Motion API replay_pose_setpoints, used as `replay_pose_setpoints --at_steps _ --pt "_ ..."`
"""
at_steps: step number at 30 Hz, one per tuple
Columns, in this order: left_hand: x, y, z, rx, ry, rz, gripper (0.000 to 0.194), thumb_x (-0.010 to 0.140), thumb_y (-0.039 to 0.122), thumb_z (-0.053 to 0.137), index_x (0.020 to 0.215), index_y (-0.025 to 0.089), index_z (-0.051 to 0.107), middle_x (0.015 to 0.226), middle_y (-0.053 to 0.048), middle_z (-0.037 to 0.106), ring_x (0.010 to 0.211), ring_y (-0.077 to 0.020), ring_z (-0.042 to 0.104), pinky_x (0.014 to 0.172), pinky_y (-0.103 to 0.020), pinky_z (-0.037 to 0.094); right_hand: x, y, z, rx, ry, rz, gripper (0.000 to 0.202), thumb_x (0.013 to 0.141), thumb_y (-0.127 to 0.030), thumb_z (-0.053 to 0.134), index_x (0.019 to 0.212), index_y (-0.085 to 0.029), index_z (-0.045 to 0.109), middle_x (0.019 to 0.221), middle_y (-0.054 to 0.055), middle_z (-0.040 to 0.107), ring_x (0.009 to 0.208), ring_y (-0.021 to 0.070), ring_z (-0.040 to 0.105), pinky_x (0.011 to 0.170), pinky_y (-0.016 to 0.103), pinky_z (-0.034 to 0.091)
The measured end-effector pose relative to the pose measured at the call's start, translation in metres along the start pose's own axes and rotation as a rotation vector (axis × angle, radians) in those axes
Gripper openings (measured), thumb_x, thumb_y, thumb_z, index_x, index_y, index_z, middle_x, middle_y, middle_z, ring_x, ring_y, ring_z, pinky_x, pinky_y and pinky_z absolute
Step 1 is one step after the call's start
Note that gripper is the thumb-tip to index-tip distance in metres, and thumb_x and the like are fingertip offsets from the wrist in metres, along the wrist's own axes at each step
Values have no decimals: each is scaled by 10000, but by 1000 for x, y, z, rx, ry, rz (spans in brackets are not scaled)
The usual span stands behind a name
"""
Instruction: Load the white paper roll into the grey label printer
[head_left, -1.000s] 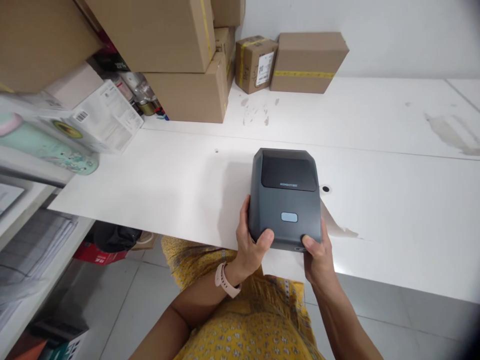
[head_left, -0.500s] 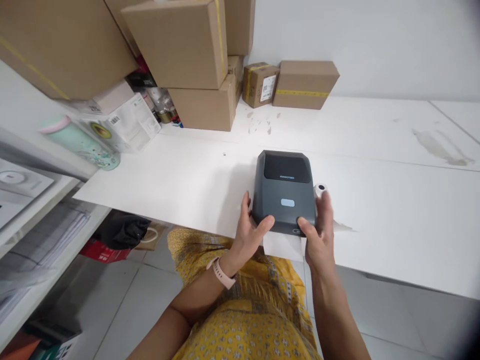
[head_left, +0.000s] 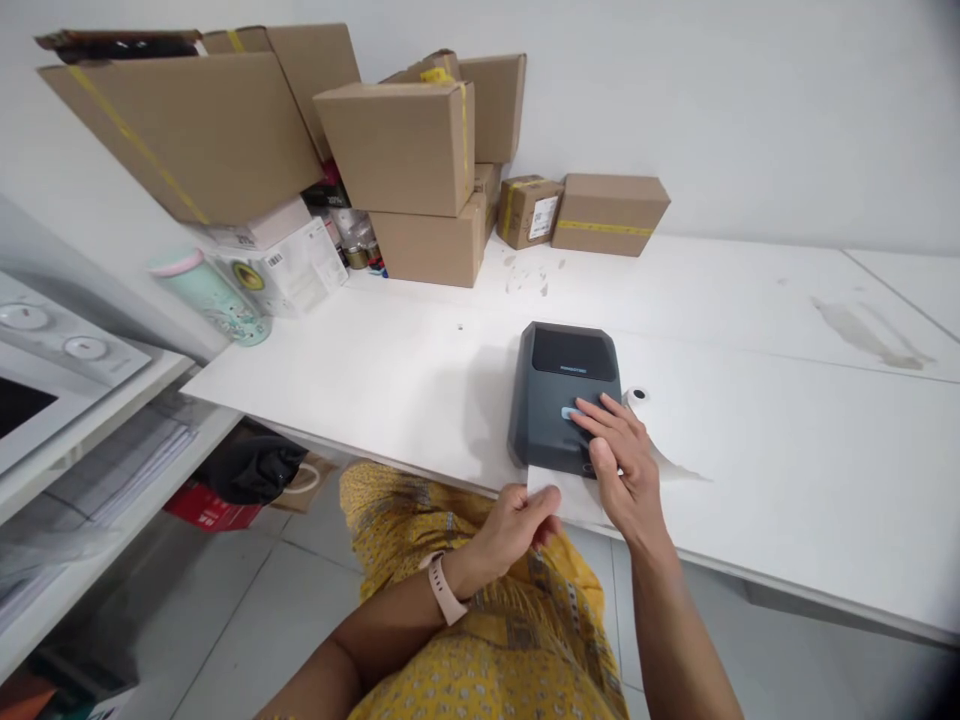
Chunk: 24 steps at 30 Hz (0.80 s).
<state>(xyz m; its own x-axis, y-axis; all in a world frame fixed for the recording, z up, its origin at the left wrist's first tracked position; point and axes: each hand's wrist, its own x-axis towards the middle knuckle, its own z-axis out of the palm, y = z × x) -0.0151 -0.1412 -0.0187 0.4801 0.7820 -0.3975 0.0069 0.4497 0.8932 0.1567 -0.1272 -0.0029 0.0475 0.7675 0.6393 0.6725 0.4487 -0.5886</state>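
A dark grey label printer (head_left: 551, 437) stands near the front edge of the white table (head_left: 420, 380). White label paper (head_left: 574, 494) sticks out of its front, over the table edge. My left hand (head_left: 525, 517) pinches the left corner of that paper between thumb and fingers. On top of the printer lies my right hand (head_left: 626, 465), fingers stretched out, the fingertips at the light blue button on the lid. Right of the printer is a small white paper roll (head_left: 637, 396), partly behind my right hand. A loose strip of paper (head_left: 679, 472) lies on the table beside that hand.
Cardboard boxes (head_left: 397, 150) are stacked at the back left, with two smaller ones, including a taped box (head_left: 611, 215), against the wall. A mint green tumbler (head_left: 217, 300) stands at the table's left end. Shelves with a white appliance (head_left: 67, 350) are on the far left.
My left hand has left the printer's side and taken hold of the paper at the front. My right hand has moved from the right side onto the lid. The view has tilted up.
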Motion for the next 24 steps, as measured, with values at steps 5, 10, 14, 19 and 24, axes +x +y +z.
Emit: replay_pose_setpoints --at_steps 5,10,14,19,24 --pt "-3 -2 2 -42 3 -18 673 737 820 585 524 184 538 471 21 478 418 -80 397 463 -247 315 1 2 3 -17 16 -13 330 1031 -258 459 1266 -293 689 1333 47 707 1390 287 532 1140 603 377" --pt "-1 -6 -7 56 -86 8 669 809 782 533 532 174 568 479 6 497 457 -100 448 502 -247 353 4 3 0 -119 -30 -46 340 1026 -240 450 1292 -289 655 1367 50 684 1366 281 545 1107 543 391" --pt "0 -10 -20 58 -88 95 645 850 758 528 620 162 615 581 -17 572 567 -128 517 580 -255 403 10 -4 -3 -314 -44 -94 279 1011 -239 490 1219 -278 673 1393 45 674 1255 262 616 1124 516 349" --pt "6 -14 -34 75 28 267 624 929 693 483 585 175 539 580 -12 543 586 -136 493 600 -273 384 19 -7 -1 -425 -49 -145 137 995 -282 549 1064 -267 667 1399 22 678 1430 310 481 1240 595 108" --pt "12 -19 -36 142 434 662 376 1010 434 470 805 195 675 827 -53 664 815 -201 628 767 -327 492 17 2 0 -284 -88 -90 145 1001 -286 539 1089 -270 654 1454 34 633 1502 307 390 1237 617 157"
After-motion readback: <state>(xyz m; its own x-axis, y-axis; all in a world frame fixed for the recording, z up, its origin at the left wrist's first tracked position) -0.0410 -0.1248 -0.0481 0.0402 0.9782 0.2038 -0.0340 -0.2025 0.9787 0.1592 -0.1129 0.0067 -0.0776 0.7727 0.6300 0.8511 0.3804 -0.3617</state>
